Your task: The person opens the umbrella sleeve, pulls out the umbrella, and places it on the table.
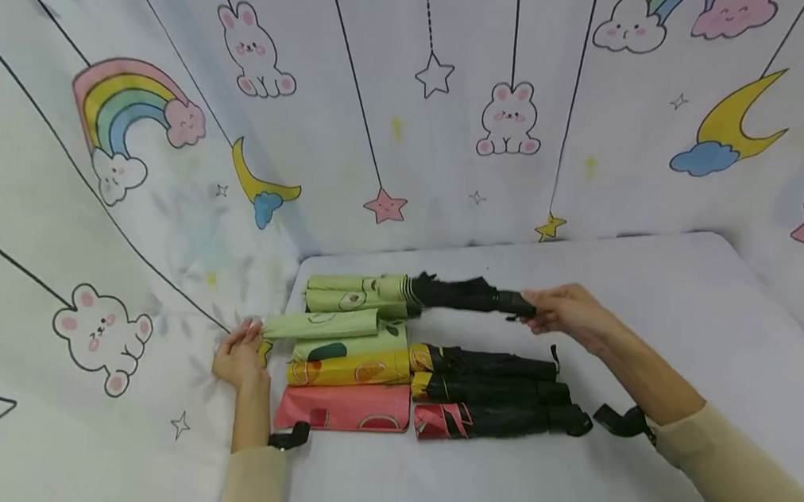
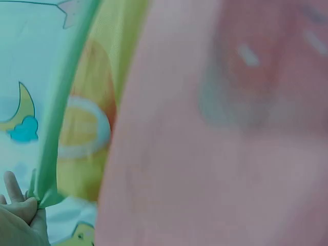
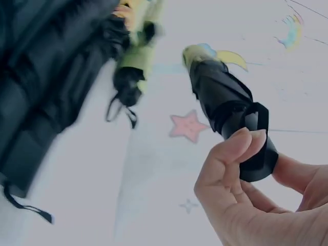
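Note:
My right hand point(image 1: 569, 313) grips the black handle end of a folded umbrella point(image 1: 463, 294), raised over the far part of the table; in the right wrist view the umbrella point(image 3: 218, 89) tapers to a green end. My left hand point(image 1: 244, 355) pinches one end of a light green umbrella sleeve point(image 1: 320, 324) at the table's left edge. The left wrist view shows thumb and fingers on the sleeve's point(image 2: 51, 128) gathered corner. Light green avocado-print fabric point(image 1: 352, 302) lies beyond the sleeve, partly meeting the umbrella's end. More green fabric point(image 1: 394, 338) lies beneath the sleeve.
Nearer me lie a yellow orange-print sleeve point(image 1: 348, 371) and a pink watermelon-print sleeve point(image 1: 344, 407). Right of them are black folded umbrellas, two with yellow ends point(image 1: 500, 365) point(image 1: 497, 391) and one pink-ended point(image 1: 502, 421). Printed cloth walls point(image 1: 346, 238) border the white table point(image 1: 439, 485).

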{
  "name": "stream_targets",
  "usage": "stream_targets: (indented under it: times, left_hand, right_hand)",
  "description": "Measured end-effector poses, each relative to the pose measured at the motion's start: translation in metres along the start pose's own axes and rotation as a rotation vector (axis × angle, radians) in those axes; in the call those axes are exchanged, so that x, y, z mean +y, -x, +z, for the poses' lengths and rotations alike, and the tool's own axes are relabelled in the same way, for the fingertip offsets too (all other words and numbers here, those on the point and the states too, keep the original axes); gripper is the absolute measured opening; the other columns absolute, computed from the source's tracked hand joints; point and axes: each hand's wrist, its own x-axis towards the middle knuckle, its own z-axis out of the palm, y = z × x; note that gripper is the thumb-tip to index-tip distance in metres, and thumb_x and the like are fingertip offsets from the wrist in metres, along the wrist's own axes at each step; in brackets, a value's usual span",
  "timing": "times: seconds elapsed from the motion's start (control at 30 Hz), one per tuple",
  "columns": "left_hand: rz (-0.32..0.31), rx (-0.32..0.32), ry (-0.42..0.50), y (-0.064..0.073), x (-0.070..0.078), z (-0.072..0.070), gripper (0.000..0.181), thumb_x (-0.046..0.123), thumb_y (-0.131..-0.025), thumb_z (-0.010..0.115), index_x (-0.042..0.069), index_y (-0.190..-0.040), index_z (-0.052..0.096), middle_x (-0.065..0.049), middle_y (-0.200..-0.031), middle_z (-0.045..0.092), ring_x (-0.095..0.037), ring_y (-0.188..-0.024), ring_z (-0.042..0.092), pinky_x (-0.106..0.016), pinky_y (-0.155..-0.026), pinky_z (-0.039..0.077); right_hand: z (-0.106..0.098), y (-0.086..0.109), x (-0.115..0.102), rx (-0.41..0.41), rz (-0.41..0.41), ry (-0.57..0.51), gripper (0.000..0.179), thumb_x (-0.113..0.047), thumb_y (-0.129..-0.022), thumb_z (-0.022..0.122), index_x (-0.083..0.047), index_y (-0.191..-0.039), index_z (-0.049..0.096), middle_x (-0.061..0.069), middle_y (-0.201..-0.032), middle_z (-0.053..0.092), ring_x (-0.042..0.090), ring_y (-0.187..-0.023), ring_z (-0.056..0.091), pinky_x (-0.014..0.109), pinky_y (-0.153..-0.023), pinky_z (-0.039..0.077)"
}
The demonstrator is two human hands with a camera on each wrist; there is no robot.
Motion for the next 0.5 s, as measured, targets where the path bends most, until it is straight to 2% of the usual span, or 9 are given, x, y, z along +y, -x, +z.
stream_targets:
  times: [0.03,0.13,0.23,0.37,0.5]
  left_hand:
    - [-0.002,-0.026,-0.062,0.002,-0.001,0.004,0.019,-0.026,-0.093,0.05,-0.021,-0.095,0.069,-0.027,-0.097,0.076,-0.029,-0.072,0.078,-0.037,-0.075,0.065]
    - [-0.032,-0.065,-0.142,0.007,-0.006,0.018,0.021,-0.025,-0.093,0.051,-0.017,-0.1,0.069,-0.026,-0.107,0.076,-0.028,-0.084,0.079,-0.038,-0.087,0.063]
    - [-0.06,-0.028,-0.118,0.012,-0.009,0.024,0.02,-0.025,-0.095,0.049,-0.016,-0.097,0.067,-0.027,-0.105,0.075,-0.032,-0.086,0.079,-0.041,-0.093,0.061]
    - [-0.07,-0.031,-0.126,0.015,-0.01,0.024,0.02,-0.023,-0.096,0.05,-0.016,-0.104,0.067,-0.022,-0.104,0.076,-0.031,-0.096,0.078,-0.04,-0.099,0.058]
    - [-0.097,-0.026,-0.183,0.015,-0.012,0.019,0.025,-0.024,-0.093,0.055,-0.014,-0.111,0.069,-0.018,-0.106,0.076,-0.028,-0.104,0.076,-0.033,-0.092,0.061]
  right_hand:
    - [-0.005,0.001,-0.005,0.007,-0.017,-0.005,0.059,-0.027,-0.11,0.056,0.024,-0.138,0.048,0.012,-0.096,0.077,0.012,-0.079,0.073,0.032,-0.08,0.064]
    - [-0.014,0.001,-0.017,0.009,-0.056,-0.012,0.061,-0.029,-0.109,0.059,0.023,-0.14,0.047,0.013,-0.099,0.077,0.012,-0.08,0.073,0.031,-0.082,0.064]
    - [-0.016,0.004,-0.019,0.007,-0.035,0.008,0.059,-0.027,-0.109,0.059,0.022,-0.139,0.049,0.013,-0.098,0.076,0.013,-0.08,0.073,0.032,-0.082,0.064]
    - [-0.022,0.008,-0.011,-0.009,-0.066,0.066,0.056,-0.027,-0.109,0.058,0.02,-0.14,0.051,0.013,-0.102,0.076,0.016,-0.085,0.073,0.032,-0.085,0.063]
    - [-0.032,0.01,0.002,-0.021,-0.13,0.104,0.055,-0.028,-0.11,0.056,0.018,-0.141,0.052,0.017,-0.111,0.075,0.02,-0.09,0.073,0.03,-0.088,0.062]
